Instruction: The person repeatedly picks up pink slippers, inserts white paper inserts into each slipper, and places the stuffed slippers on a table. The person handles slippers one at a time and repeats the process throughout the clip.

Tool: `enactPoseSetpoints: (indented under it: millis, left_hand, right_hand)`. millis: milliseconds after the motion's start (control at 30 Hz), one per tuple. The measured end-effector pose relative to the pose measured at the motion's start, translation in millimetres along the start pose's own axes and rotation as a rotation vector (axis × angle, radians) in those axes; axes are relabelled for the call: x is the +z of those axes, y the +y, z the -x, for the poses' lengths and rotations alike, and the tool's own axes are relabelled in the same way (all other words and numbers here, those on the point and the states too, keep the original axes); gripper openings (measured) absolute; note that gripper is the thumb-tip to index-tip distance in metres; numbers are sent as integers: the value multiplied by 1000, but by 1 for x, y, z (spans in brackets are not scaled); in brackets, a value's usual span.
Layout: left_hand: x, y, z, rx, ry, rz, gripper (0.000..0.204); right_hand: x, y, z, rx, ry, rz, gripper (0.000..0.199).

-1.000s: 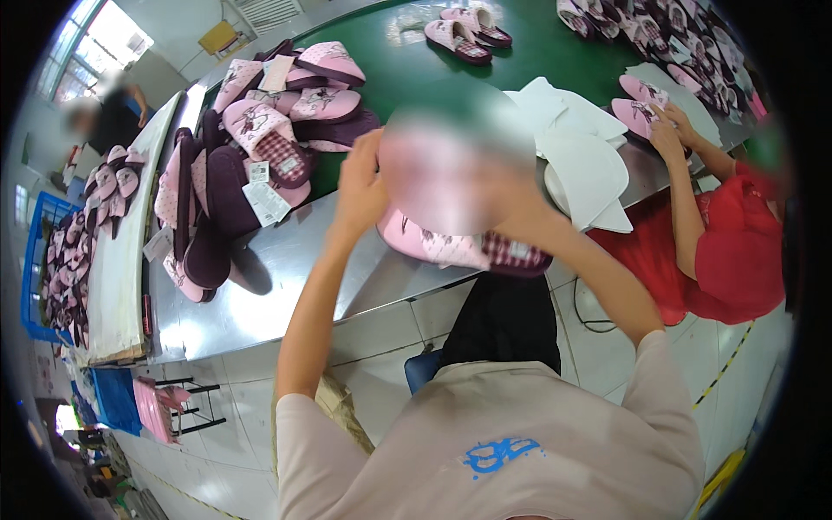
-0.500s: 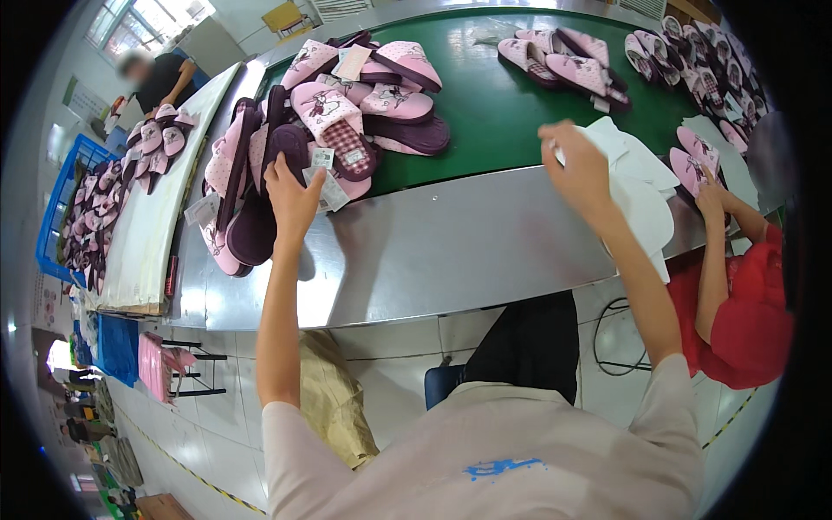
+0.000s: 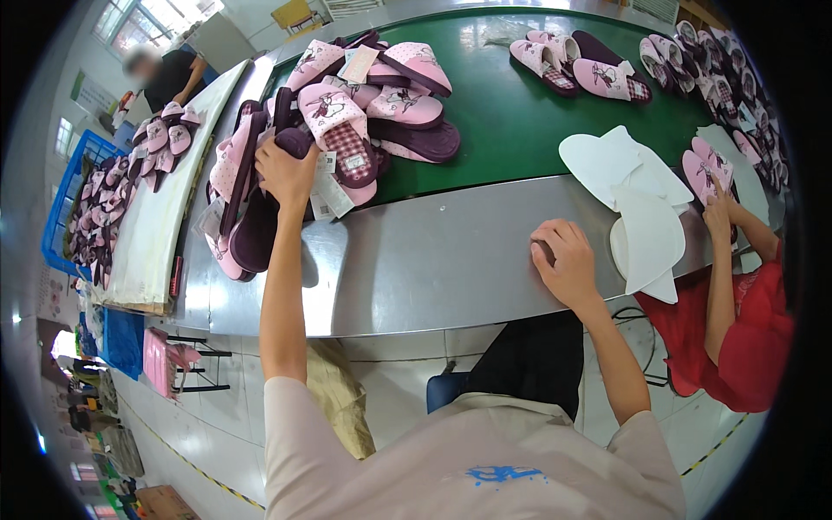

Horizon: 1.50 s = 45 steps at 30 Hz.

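A heap of pink slippers (image 3: 329,108) with dark purple soles and checked linings lies at the left, partly on the green belt and partly on the metal edge. My left hand (image 3: 284,173) is closed round a dark-soled slipper (image 3: 293,141) in that heap; its fingers hide part of it. Paper tags (image 3: 331,198) hang by the wrist. My right hand (image 3: 565,258) rests low over the metal tabletop (image 3: 433,260), fingers curled. Something dark shows between thumb and fingers, too small to name. Right of it lie overlapping white rounded sheets (image 3: 650,234).
Several slippers (image 3: 602,78) sit on the green belt (image 3: 494,121) farther off, with more piled at the far right. A co-worker's hands (image 3: 718,212) touch a pink slipper (image 3: 704,169) at the right. A blue crate (image 3: 54,217) of slippers stands left.
My right hand has come down and nearer from beside the white sheets to the metal surface. My left fingers have closed on the slipper. The slippers on the belt have shifted right.
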<state>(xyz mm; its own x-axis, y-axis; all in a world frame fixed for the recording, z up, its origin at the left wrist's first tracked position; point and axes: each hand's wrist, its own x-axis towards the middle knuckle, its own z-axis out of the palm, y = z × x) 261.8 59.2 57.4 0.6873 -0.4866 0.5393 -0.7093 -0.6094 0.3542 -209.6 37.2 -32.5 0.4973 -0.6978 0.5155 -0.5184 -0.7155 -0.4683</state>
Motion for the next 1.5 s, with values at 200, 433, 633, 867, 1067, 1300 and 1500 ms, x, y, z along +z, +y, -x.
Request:
enactPoseSetpoints:
  millis: [200, 433, 633, 867, 1067, 1300, 1500]
  left_hand:
    - [-16, -30, 28, 250, 124, 323, 72]
    - [-37, -40, 79, 218, 205, 440, 62]
    - [-33, -61, 133, 405, 234, 331, 59]
    - [-43, -74, 144, 519, 176, 298, 64]
    - [-45, -89, 162, 335, 164, 433, 64]
    - [-62, -82, 184, 363, 246, 538, 62]
    - [-80, -81, 207, 376, 203, 696, 27]
  right_hand:
    - [5, 2, 3, -48, 27, 23, 14]
    - [3, 1, 0, -30, 9, 10, 15]
    - [3, -5, -2, -46, -18, 109, 17]
    - [2, -8, -2, -78, -32, 151, 20]
    - [17, -19, -15, -27, -138, -113, 26]
    - [139, -66, -78, 77, -195, -541, 89]
    - [200, -113, -131, 176, -69, -161, 83]
